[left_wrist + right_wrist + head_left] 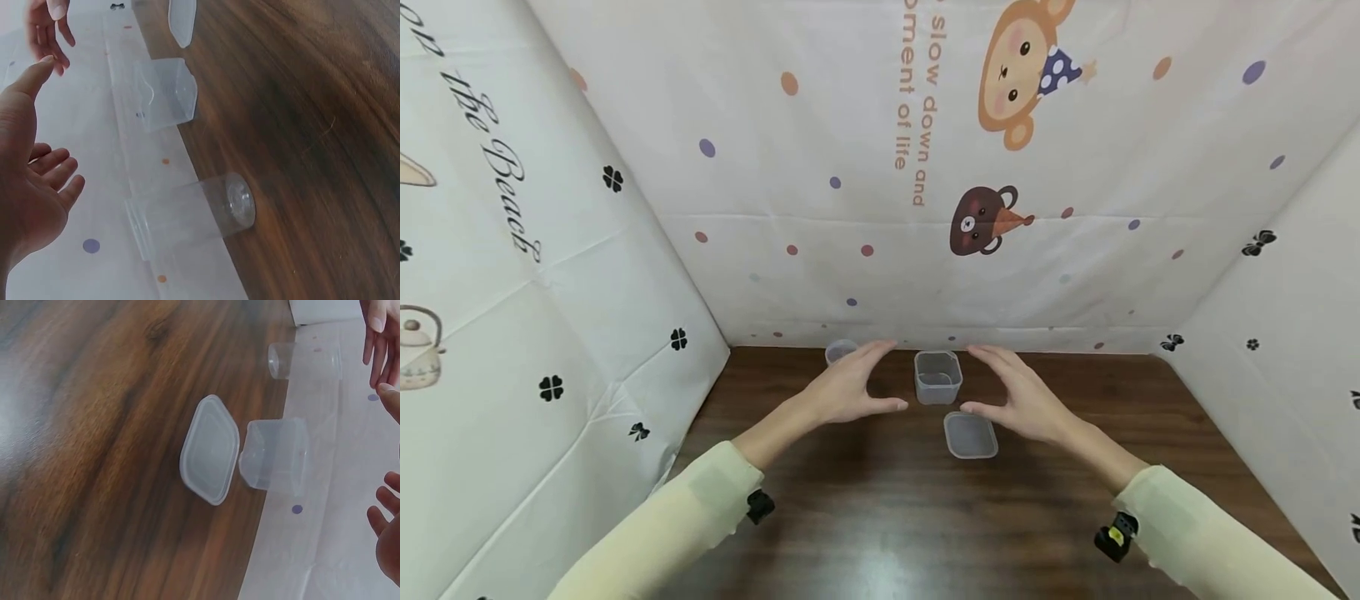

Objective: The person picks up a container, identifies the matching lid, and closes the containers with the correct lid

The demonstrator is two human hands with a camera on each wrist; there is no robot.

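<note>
A clear square plastic container [937, 393] stands upright on the table between my hands in the head view. Its square lid [971, 437] lies flat just in front of it, slightly to the right. My left hand [850, 387] hovers to the left of the container, thumb and fingers spread apart and holding nothing. On the other side, my right hand [1024, 398] is held in the same spread way, its thumb over the lid's far right corner in this view. Behind the left hand stands a clear round jar [194, 212], partly covered by that hand in the head view.
The dark wooden table [865, 517] runs back to a white printed cloth [820, 275] hanging behind the containers. More white cloth walls close off the left [617, 350] and right [1262, 358] sides.
</note>
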